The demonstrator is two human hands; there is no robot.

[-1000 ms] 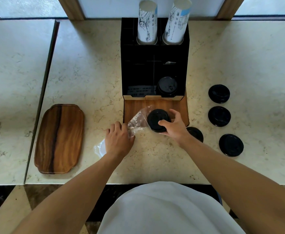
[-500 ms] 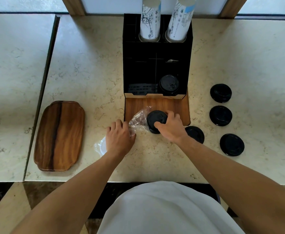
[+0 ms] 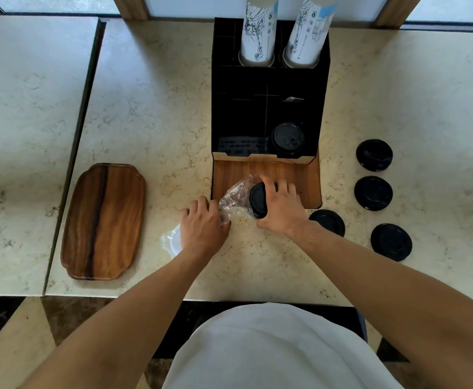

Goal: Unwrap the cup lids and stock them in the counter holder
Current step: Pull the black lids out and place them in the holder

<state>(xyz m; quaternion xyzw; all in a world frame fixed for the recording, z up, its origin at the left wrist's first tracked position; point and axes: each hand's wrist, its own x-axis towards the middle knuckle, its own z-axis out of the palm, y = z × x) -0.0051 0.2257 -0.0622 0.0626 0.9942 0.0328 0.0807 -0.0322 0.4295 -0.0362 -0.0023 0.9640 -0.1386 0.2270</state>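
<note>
At frame centre the right hand (image 3: 281, 207) grips the lid stack (image 3: 258, 199), lying sideways with its axis left-right, while the left hand (image 3: 204, 227) pinches the plastic wrap (image 3: 233, 199) trailing leftward, holder (image 3: 269, 113) directly above.

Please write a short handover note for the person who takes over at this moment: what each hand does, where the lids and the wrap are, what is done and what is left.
Right hand: grip shut on the lid stack, tipped on its side at the front of the holder.
Left hand: pinning the wrap down on the counter.
Wrap hangs off the stack's left end.
Done: one stack sits in the holder's front right slot.
Left: free this stack from the wrap and stock it. Four loose lids lie on the counter to the right.
</note>
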